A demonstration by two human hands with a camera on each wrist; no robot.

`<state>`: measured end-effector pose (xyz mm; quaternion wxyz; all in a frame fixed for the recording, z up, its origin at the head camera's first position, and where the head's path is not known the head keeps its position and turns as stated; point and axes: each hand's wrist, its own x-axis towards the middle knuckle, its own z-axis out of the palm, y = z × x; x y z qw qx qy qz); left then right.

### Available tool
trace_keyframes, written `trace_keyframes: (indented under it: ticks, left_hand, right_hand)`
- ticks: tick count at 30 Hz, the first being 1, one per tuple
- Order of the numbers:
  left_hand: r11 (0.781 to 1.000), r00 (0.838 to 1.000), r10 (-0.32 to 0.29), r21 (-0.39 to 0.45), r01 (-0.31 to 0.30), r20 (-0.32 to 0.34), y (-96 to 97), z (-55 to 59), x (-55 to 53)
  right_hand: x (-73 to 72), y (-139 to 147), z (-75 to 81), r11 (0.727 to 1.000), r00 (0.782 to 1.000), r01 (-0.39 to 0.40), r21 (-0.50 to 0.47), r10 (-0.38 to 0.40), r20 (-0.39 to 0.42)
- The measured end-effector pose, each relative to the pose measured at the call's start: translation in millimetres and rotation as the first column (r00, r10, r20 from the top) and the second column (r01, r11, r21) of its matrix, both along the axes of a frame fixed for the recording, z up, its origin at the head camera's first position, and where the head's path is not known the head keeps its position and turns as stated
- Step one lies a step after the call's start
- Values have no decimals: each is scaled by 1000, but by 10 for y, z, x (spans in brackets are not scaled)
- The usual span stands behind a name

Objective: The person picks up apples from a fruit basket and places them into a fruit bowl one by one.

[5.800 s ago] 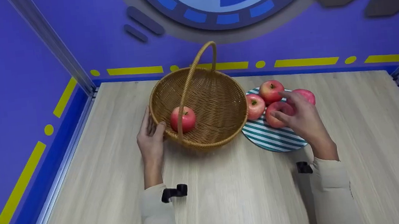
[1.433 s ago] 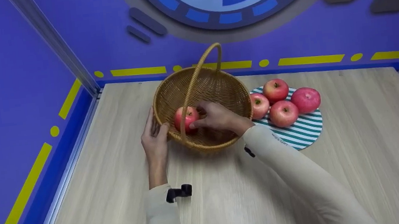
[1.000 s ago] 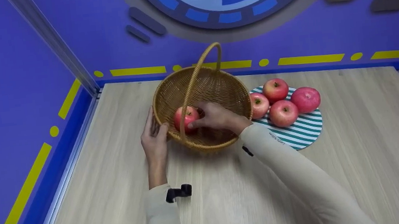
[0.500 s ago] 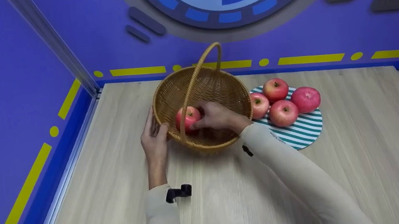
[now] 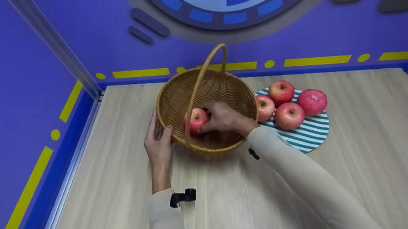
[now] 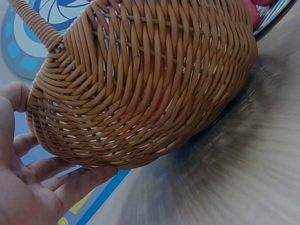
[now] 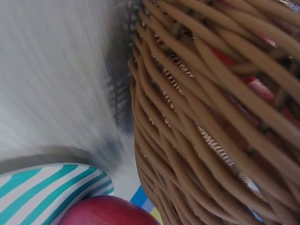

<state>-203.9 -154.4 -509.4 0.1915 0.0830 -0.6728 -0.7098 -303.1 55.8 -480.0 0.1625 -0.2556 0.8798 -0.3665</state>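
In the head view a round wicker basket with a tall arched handle stands on the table, tilted toward me. My left hand grips its left rim, thumb over the edge; in the left wrist view the fingers lie along the outside of the weave. Reaching in over the right side, my right hand holds a red apple between thumb and fingers at the basket's bottom. The handle crosses in front of part of that apple. The right wrist view shows mostly the outer weave, which hides the hand.
Right beside the basket lies a round green-and-white striped mat. Several apples sit grouped on it, close to the basket's right rim. A blue wall runs behind the table, another along its left.
My right hand has left the apples on the mat and moved left into the basket, taking hold of the apple there. Lately that apple shifts slightly right with the hand. The left hand stays put.
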Motion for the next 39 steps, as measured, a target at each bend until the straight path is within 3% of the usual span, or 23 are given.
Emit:
trace_keyframes:
  ticks: [9,22,31,39]
  left_hand:
    - [1000,1000,2,8,-2,-3,3,-4,1]
    - [999,1000,0,53,-1,26,11,0,-3]
    - [1000,999,13,16,-14,50,4,-8,-1]
    - [1000,1000,-11,-12,11,6,0,-7,8]
  right_hand:
    - [1,84,46,1000,996,-3,3,4,-90]
    - [34,319,163,991,982,127,-48,-133,-136]
    - [184,391,236,979,960,170,-115,-191,-202]
    - [390,474,312,946,938,185,-265,-250,-238]
